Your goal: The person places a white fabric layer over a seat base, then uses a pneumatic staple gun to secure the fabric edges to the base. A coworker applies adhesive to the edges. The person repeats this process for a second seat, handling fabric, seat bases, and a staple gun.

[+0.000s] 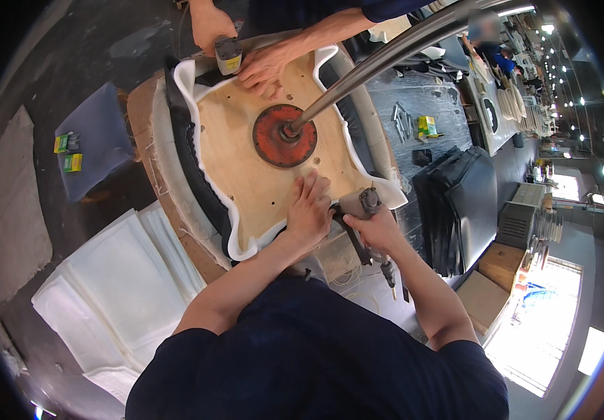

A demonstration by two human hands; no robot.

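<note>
My left hand point(309, 210) lies on the near edge of a plywood seat panel point(246, 115), its fingers stretched over the wood and its thumb by some black material. In my right hand point(380, 229) is a staple gun point(358, 203), its head at the panel's near right corner and an air hose fitting below. White padding point(191, 105) and a black cover point(188, 157) surround the panel. A red round disc point(270, 143) on a metal pole point(379, 66) rests on the panel. Opposite, a co-worker's hand holds another staple gun point(228, 54); their other hand point(263, 70) presses the far edge.
Stacked white sheets point(113, 280) lie at the left, near a blue-grey seat point(92, 140) bearing small green-yellow boxes point(72, 162). To the right, a dark table point(421, 105) carries loose staple strips point(403, 122), another small box point(428, 127) and stacked black panels point(463, 210). The pole slants up rightward.
</note>
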